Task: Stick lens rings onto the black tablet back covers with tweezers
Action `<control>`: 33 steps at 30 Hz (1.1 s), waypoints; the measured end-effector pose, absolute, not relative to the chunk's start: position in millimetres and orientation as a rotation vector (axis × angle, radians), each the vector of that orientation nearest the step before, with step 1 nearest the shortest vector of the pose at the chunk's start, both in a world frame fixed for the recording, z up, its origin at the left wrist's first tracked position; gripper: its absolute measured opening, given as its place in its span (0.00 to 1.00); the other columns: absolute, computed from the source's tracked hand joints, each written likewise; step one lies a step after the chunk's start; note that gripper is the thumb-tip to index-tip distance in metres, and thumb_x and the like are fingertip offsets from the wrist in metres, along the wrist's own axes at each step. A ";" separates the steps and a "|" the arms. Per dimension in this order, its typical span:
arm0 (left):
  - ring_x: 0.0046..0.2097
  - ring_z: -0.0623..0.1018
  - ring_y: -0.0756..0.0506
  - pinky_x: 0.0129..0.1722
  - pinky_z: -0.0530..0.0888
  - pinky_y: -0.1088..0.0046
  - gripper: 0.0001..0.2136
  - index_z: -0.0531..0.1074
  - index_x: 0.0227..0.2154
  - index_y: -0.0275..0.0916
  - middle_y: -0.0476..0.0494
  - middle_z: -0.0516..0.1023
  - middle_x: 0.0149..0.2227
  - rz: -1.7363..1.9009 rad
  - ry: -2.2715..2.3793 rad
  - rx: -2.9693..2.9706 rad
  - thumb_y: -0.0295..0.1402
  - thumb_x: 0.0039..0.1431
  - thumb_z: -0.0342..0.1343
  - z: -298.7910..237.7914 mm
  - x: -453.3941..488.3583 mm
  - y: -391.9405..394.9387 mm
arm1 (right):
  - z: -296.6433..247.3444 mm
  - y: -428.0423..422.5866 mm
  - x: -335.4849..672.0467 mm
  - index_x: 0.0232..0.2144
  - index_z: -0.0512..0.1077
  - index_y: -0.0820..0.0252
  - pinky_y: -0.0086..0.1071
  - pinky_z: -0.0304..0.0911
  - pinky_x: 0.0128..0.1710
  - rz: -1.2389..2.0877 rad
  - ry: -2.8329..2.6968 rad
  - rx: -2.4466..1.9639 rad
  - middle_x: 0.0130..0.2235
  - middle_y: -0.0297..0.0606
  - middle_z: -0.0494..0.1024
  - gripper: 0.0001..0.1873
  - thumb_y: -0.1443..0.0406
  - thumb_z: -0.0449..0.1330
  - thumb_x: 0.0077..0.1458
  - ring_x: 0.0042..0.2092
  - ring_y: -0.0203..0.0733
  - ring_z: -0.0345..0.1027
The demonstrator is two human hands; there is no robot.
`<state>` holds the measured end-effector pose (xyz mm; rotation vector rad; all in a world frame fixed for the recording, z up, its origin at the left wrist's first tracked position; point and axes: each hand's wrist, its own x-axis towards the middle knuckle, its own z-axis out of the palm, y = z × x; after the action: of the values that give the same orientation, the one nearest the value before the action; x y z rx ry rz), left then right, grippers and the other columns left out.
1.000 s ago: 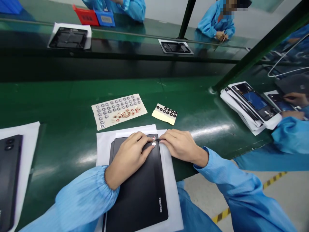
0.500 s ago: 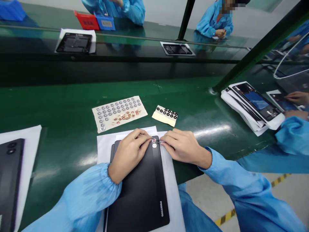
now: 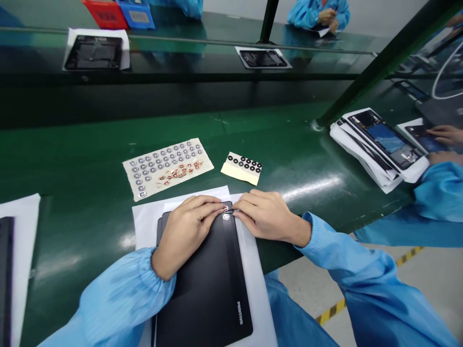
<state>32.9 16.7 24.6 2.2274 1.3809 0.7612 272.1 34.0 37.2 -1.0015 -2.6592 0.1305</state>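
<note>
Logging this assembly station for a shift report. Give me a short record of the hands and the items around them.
left hand: fingertips at a small red-rimmed ring
right hand: fingertips at the same ring, grip unclear
work surface: matte black rectangular device, round silver disc on it
beneath: white paper sheet
nearby: cream sheet of grey rings; yellow-backed sheet of black rings

Green bench with a dark device on a white sheet at far left; at right, a stack of dark panels on white sheets, near a co-worker's hand. Across the gap, a far bench holds two dark frames, probably tablet housings, plus red tray and blue tray. Black-yellow tape on floor.
</note>
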 end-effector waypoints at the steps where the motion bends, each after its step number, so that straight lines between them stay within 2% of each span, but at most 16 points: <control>1: 0.49 0.81 0.45 0.53 0.76 0.66 0.08 0.83 0.43 0.45 0.49 0.84 0.47 0.760 1.381 2.219 0.32 0.68 0.59 24.5 32.7 17.0 | 37.6 33.9 272.4 0.42 0.78 0.60 0.36 0.55 0.35 0.129 -2.659 -1.002 0.38 0.36 0.81 0.16 0.61 0.52 0.72 0.38 0.40 0.68; 9: 0.48 0.82 0.45 0.52 0.76 0.67 0.08 0.84 0.42 0.46 0.50 0.84 0.46 0.758 1.391 2.192 0.32 0.67 0.60 23.5 31.1 16.5 | 37.4 34.2 273.1 0.40 0.78 0.60 0.37 0.53 0.33 0.073 -2.672 -0.976 0.37 0.36 0.80 0.16 0.61 0.52 0.72 0.37 0.41 0.66; 14: 0.48 0.82 0.45 0.52 0.77 0.67 0.08 0.83 0.42 0.46 0.50 0.84 0.47 0.754 1.372 2.192 0.33 0.68 0.59 24.9 30.0 15.8 | 31.7 37.0 271.4 0.39 0.77 0.62 0.36 0.55 0.35 0.054 -2.649 -0.977 0.37 0.36 0.79 0.14 0.65 0.51 0.72 0.37 0.40 0.66; 19: 0.48 0.81 0.45 0.52 0.77 0.66 0.07 0.83 0.42 0.44 0.48 0.84 0.46 0.770 1.372 2.248 0.32 0.67 0.60 25.8 31.8 15.6 | 32.3 32.7 271.4 0.40 0.77 0.61 0.37 0.57 0.34 0.041 -2.599 -1.006 0.37 0.36 0.79 0.13 0.63 0.53 0.71 0.38 0.41 0.65; 24: 0.48 0.81 0.44 0.52 0.76 0.66 0.07 0.83 0.43 0.43 0.47 0.83 0.46 0.783 1.354 2.320 0.32 0.67 0.60 24.3 34.8 15.7 | 30.0 22.1 273.2 0.43 0.77 0.62 0.38 0.53 0.29 -0.250 -2.635 -0.931 0.37 0.36 0.78 0.09 0.66 0.57 0.68 0.35 0.41 0.62; 28: 0.48 0.81 0.44 0.52 0.77 0.65 0.08 0.82 0.44 0.43 0.46 0.83 0.47 0.793 1.318 2.342 0.32 0.68 0.59 22.3 34.0 17.7 | 27.2 12.8 272.9 0.47 0.77 0.65 0.36 0.52 0.27 -0.558 -2.617 -0.800 0.41 0.39 0.80 0.10 0.69 0.61 0.64 0.34 0.39 0.62; 33: 0.47 0.80 0.44 0.50 0.77 0.65 0.08 0.82 0.44 0.43 0.46 0.83 0.46 0.800 1.268 2.357 0.32 0.69 0.57 20.3 32.8 18.0 | 23.5 1.0 268.1 0.48 0.76 0.67 0.35 0.51 0.27 -0.681 -2.549 -0.804 0.44 0.43 0.80 0.11 0.69 0.61 0.65 0.34 0.38 0.64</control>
<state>32.8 18.0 20.3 2.3572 1.2682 0.8003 268.1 1.0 23.5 -0.8035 -2.5487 -0.6805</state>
